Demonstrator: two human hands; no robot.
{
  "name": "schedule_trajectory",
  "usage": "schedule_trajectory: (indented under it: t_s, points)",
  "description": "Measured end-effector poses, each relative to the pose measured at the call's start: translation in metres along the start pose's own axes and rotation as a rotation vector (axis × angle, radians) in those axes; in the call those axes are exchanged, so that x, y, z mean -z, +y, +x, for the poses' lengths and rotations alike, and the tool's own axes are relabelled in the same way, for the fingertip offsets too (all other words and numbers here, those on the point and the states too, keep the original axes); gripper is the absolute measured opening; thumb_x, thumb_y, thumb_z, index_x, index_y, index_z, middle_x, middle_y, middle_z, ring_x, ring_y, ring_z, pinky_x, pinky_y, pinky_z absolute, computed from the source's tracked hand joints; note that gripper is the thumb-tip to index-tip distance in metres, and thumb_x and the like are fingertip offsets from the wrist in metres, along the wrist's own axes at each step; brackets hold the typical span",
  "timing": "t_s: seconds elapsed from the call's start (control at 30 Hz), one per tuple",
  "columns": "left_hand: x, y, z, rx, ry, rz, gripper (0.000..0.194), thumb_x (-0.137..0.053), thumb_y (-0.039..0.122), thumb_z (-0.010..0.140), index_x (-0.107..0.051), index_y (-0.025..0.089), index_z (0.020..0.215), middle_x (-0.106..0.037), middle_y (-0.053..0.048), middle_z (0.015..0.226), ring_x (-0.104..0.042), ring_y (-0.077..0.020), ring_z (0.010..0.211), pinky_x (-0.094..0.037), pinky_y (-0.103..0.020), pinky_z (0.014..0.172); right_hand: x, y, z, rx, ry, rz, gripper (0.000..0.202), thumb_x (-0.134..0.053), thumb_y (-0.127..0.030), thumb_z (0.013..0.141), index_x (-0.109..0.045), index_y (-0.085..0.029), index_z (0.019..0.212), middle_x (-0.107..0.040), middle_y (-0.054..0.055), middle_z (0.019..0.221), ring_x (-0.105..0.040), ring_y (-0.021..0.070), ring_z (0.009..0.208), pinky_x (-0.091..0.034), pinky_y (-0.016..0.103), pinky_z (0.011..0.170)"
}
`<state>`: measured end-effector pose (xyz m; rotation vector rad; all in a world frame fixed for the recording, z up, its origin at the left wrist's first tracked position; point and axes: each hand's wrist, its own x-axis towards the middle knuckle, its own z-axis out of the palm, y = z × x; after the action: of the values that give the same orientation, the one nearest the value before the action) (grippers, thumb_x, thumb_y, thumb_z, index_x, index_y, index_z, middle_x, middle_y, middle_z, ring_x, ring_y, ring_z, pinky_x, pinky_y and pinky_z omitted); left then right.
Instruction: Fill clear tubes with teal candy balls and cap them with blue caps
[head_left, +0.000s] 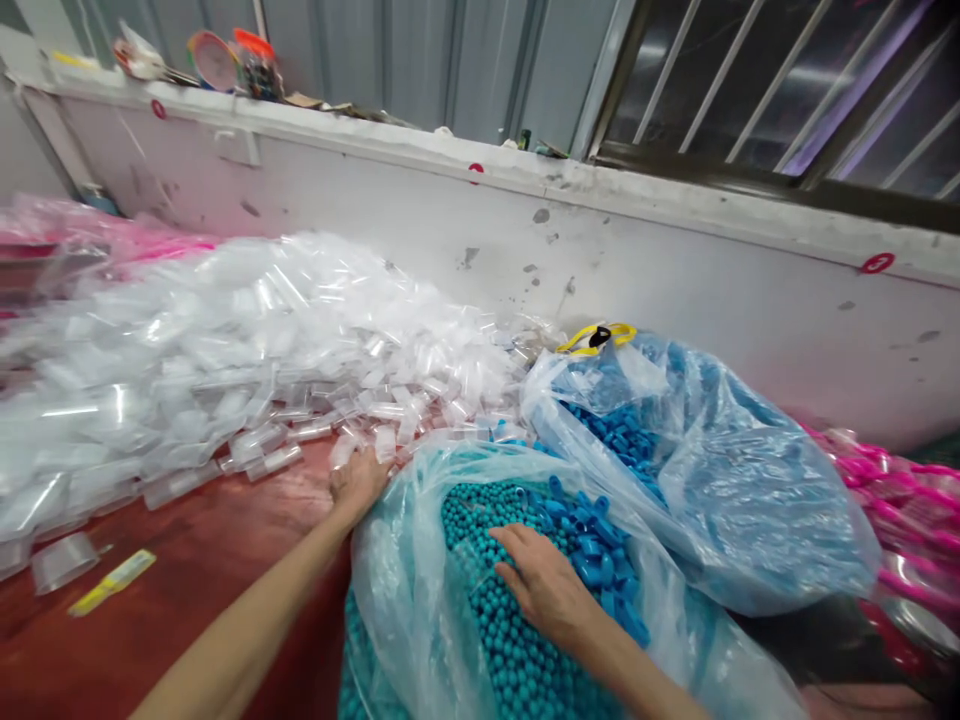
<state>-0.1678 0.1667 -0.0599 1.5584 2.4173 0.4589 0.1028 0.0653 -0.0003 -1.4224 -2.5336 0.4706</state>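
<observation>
At the near edge of a heap of clear plastic cups, my left hand has its fingers curled on a small clear cup; the fingertips are partly hidden. My right hand hovers over or touches teal beads inside an opened plastic bag. Its thumb and fingers are apart, and nothing shows between them. Blue plastic pieces lie on top of the beads, just beyond my right hand.
Behind to the right, a second clear bag holds more blue pieces. A yellow cutter and a single cup lie on the red tabletop. Pink items are at far right. A white wall stands behind.
</observation>
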Motion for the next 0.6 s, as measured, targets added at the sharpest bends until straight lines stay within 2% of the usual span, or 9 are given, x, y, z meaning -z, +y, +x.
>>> schedule_trajectory:
  t_s: [0.1, 0.2, 0.3, 0.4, 0.5, 0.53, 0.6]
  points:
    - [-0.001, 0.014, 0.014, 0.075, -0.059, -0.050, 0.051, -0.051, 0.045, 0.074, -0.049, 0.007, 0.108, -0.060, -0.021, 0.098, -0.054, -0.0345, 0.094, -0.040, -0.042, 0.073, -0.016, -0.019, 0.015, 0.008, -0.087, -0.177, 0.045, -0.051, -0.025, 0.079, -0.042, -0.020, 0.123, -0.055, 0.010, 0.110, -0.049, 0.0268, 0.100, -0.039, 0.042, 0.085]
    - [-0.004, 0.027, 0.023, 0.196, -0.080, -0.118, 0.053, -0.051, 0.043, 0.077, -0.044, 0.007, 0.115, -0.057, -0.019, 0.103, -0.055, -0.0304, 0.094, -0.043, -0.041, 0.072, -0.032, -0.026, 0.023, 0.021, -0.123, -0.191, 0.050, -0.050, -0.022, 0.079, -0.037, -0.019, 0.127, -0.056, 0.010, 0.110, -0.048, 0.0267, 0.101, -0.037, 0.041, 0.087]
    - [-0.005, 0.031, 0.026, 0.282, -0.083, -0.192, 0.037, -0.047, 0.035, 0.083, -0.047, 0.013, 0.113, -0.053, -0.010, 0.110, -0.055, -0.0210, 0.093, -0.045, -0.039, 0.077, -0.041, -0.020, 0.019, 0.018, -0.079, -0.116, 0.051, -0.049, -0.019, 0.079, -0.036, -0.021, 0.128, -0.055, 0.009, 0.114, -0.048, 0.0245, 0.104, -0.035, 0.036, 0.090]
    - [-0.003, 0.027, 0.029, 0.301, -0.081, -0.245, 0.030, -0.048, 0.029, 0.083, -0.050, 0.014, 0.109, -0.052, -0.006, 0.111, -0.054, -0.0186, 0.093, -0.045, -0.038, 0.079, -0.037, -0.006, 0.009, 0.014, -0.031, 0.022, 0.044, -0.046, -0.018, 0.078, -0.043, -0.024, 0.122, -0.059, 0.006, 0.107, -0.051, 0.0207, 0.100, -0.036, 0.030, 0.087]
    - [0.000, 0.027, 0.031, 0.246, -0.081, -0.284, 0.033, -0.051, 0.030, 0.081, -0.049, 0.015, 0.111, -0.053, -0.008, 0.110, -0.054, -0.0192, 0.094, -0.047, -0.038, 0.078, -0.027, 0.006, 0.004, -0.069, -0.019, 0.212, 0.034, -0.046, -0.018, 0.076, -0.049, -0.023, 0.110, -0.063, 0.001, 0.083, -0.057, 0.0167, 0.080, -0.041, 0.024, 0.072]
    - [0.001, 0.029, 0.031, 0.188, -0.085, -0.306, 0.033, -0.051, 0.030, 0.081, -0.049, 0.015, 0.111, -0.053, -0.008, 0.110, -0.054, -0.0191, 0.094, -0.047, -0.038, 0.078, -0.024, 0.009, 0.005, -0.109, -0.005, 0.271, 0.031, -0.046, -0.018, 0.075, -0.050, -0.022, 0.105, -0.062, -0.001, 0.074, -0.057, 0.0156, 0.072, -0.041, 0.023, 0.066]
    - [0.004, 0.034, 0.030, -0.019, -0.112, -0.370, 0.032, -0.050, 0.030, 0.082, -0.049, 0.015, 0.110, -0.053, -0.007, 0.110, -0.054, -0.0192, 0.094, -0.046, -0.038, 0.078, -0.020, 0.013, 0.009, -0.187, 0.052, 0.396, 0.022, -0.045, -0.018, 0.074, -0.050, -0.020, 0.095, -0.055, -0.004, 0.062, -0.054, 0.0135, 0.060, -0.038, 0.020, 0.056]
